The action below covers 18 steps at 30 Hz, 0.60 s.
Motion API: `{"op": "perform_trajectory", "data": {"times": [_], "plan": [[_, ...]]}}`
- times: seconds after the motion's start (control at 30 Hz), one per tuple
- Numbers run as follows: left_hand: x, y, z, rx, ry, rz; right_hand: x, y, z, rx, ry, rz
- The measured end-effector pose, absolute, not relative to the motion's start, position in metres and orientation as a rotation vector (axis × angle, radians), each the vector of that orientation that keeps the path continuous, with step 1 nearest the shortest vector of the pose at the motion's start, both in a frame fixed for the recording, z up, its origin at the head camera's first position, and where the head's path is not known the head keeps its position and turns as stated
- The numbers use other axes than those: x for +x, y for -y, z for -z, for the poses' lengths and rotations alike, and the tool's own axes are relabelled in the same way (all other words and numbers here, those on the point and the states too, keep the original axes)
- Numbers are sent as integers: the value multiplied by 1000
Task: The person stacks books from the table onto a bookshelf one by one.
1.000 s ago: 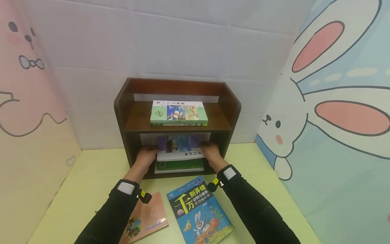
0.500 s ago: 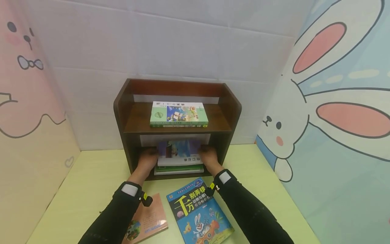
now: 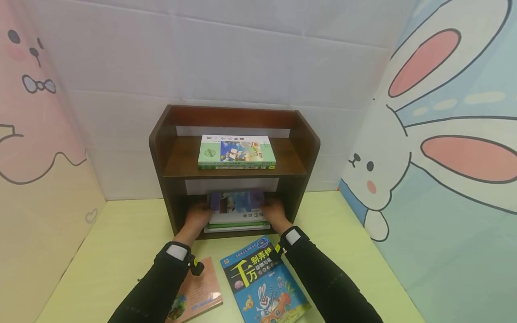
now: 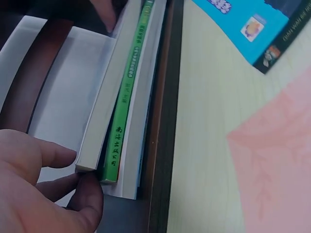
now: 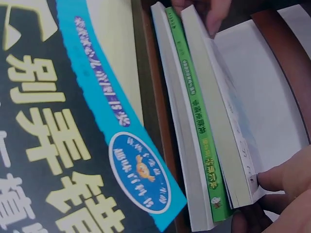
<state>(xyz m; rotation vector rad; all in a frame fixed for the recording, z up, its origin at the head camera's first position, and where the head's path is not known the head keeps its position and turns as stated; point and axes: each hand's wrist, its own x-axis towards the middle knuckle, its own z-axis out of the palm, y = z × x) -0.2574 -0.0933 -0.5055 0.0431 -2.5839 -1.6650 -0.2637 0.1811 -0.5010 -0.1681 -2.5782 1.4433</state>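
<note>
I judge the purple-white book [image 3: 238, 214] bendy; left hand [image 3: 198, 216] and right hand [image 3: 276, 215] rightly pinch its ends near the shelf's front edge [image 3: 236, 234]

Between the left hand [image 3: 198, 216] and the right hand [image 3: 275, 213], a white-and-purple paperback [image 3: 238, 207] lies over a green-spined paperback [image 5: 197, 111] in the lower compartment of a brown wooden bookshelf [image 3: 159, 143]. Above both hands, stacked green rectangular paperbacks [image 3: 237, 152] lie. Nearer than the hands, on the pale-yellow worktop [image 3: 133, 242], a salmon-pink paperback [image 3: 203, 287] lies left of a blue-and-black paperback [image 3: 266, 287].
</note>
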Motion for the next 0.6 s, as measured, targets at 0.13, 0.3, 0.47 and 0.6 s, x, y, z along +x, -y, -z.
{"op": "perform_trajectory", "data": {"times": [0.13, 0.3, 0.47, 0.6], "plan": [[-253, 94, 502, -2, 2629, 1538, -262, -180, 503, -114, 2600, -1357], [-252, 91, 502, -29, 2660, 1455, -262, -178, 506, -62, 2608, -1274], [-256, 90, 509, -16, 2672, 1436, -260, -178, 507, -43, 2608, -1227], [-255, 91, 513, -5, 2670, 1473, -254, -180, 506, 21, 2598, -1216]]}}
